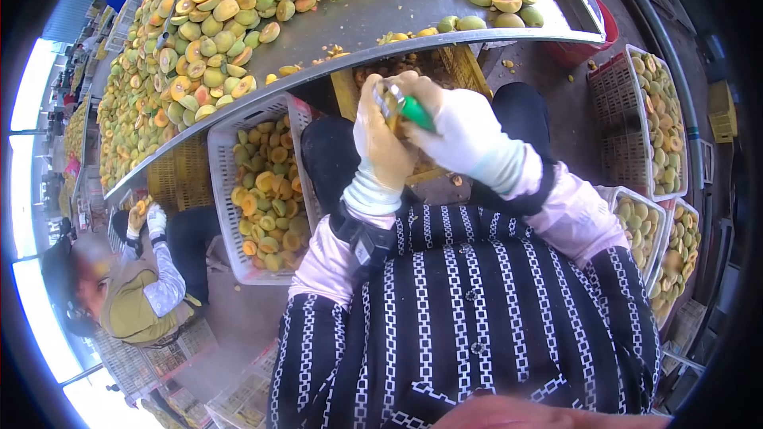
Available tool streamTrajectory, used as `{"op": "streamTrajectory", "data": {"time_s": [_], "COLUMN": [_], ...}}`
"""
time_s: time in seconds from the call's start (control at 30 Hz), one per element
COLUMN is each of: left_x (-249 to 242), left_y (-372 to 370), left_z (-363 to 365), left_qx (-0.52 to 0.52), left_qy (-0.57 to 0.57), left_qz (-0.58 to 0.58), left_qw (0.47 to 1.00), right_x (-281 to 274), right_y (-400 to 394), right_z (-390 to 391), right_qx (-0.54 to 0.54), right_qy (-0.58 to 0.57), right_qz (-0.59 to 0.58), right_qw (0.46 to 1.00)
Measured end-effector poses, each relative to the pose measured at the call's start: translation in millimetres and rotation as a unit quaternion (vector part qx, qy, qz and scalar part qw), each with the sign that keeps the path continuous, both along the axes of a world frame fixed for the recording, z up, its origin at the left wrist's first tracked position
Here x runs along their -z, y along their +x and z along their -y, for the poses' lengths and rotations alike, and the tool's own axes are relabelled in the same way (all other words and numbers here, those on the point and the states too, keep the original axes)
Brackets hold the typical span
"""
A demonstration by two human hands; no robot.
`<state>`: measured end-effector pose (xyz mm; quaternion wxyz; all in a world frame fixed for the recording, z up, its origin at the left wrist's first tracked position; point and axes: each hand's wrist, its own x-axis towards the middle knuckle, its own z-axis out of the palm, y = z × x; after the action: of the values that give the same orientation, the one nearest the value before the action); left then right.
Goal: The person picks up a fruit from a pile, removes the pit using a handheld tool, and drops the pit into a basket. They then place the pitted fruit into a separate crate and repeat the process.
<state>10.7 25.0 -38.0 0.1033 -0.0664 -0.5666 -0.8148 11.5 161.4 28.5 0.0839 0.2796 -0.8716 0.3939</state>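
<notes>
My right hand (469,131), in a white glove stained at the fingers, is closed around the green handle (416,114) of a small tool. Its metal end (389,97) points into my left hand. My left hand (383,143), also gloved, is curled around a piece of peach (393,122), of which only a little orange shows between the fingers. Both hands meet above my lap, just in front of the metal table edge. Below them stands a yellow crate (469,71) with scraps in it.
Halved peaches (211,40) are heaped on the metal table (366,20). A white crate of halves (266,191) stands left of my knees, and more filled crates (660,127) stand to the right. A co-worker (151,286) sits at the left, and a red tub (608,24) stands beyond the table corner.
</notes>
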Motion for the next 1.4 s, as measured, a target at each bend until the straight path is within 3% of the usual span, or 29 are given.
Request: {"op": "streamTrajectory", "data": {"time_s": [0.03,0.1,0.17,0.23,0.27,0.3,0.4,0.47,0.5,0.57,0.6,0.77,0.83,1.07,1.27,1.33,1.4], "left_x": [-3,-13,-6,-3,-1,2,-10,-14,-15,-18,-28,-41,-45,-37,-39,-41,-45], "left_y": [1,3,-2,-13,-18,-18,-12,-7,-3,4,11,24,27,27,32,34,36], "left_z": [-3,-6,0,16,31,38,39,33,30,25,17,6,1,2,4,4,-1], "left_qx": [-0.002,0.008,-0.037,-0.073,-0.013,0.049,0.085,0.093,0.095,0.101,0.057,-0.01,-0.081,-0.042,-0.051,-0.09,-0.11], "left_qy": [-0.001,0.275,0.246,0.306,0.445,0.476,0.481,0.475,0.477,0.408,0.354,0.223,0.051,0.149,0.084,-0.067,-0.074], "left_qz": [-0.001,0.108,0.1,0.11,0.138,0.102,0.101,0.123,0.126,0.098,0.106,0.09,0.046,0.029,0.028,0.01,-0.003], "left_qw": [1.0,0.955,0.963,0.943,0.885,0.872,0.867,0.866,0.865,0.902,0.927,0.97,0.994,0.988,0.995,0.994,0.991], "right_x": [6,12,17,24,24,42,46,34,31,1,-3,-4,-2,-4,1,2,1], "right_y": [-1,-1,0,1,-1,-11,-13,-3,4,15,18,24,25,28,24,25,26], "right_z": [4,12,15,4,-6,-17,-43,-47,-42,-34,-31,-22,-18,-11,-12,-13,-13], "right_qx": [0.002,-0.013,-0.029,-0.03,-0.01,0.009,0.09,0.028,-0.009,-0.045,-0.048,-0.015,-0.008,0.007,-0.019,-0.028,-0.044], "right_qy": [0.033,0.046,0.057,0.075,0.067,0.041,0.146,0.065,0.004,0.046,0.071,0.087,0.091,0.132,0.17,0.175,0.193], "right_qz": [-0.083,-0.07,-0.055,0.037,0.061,0.036,0.106,0.084,-0.014,-0.009,-0.034,-0.085,-0.093,-0.114,-0.037,-0.024,0.023], "right_qw": [0.996,0.996,0.996,0.996,0.996,0.998,0.98,0.994,1.0,0.998,0.996,0.992,0.991,0.985,0.985,0.984,0.98]}}
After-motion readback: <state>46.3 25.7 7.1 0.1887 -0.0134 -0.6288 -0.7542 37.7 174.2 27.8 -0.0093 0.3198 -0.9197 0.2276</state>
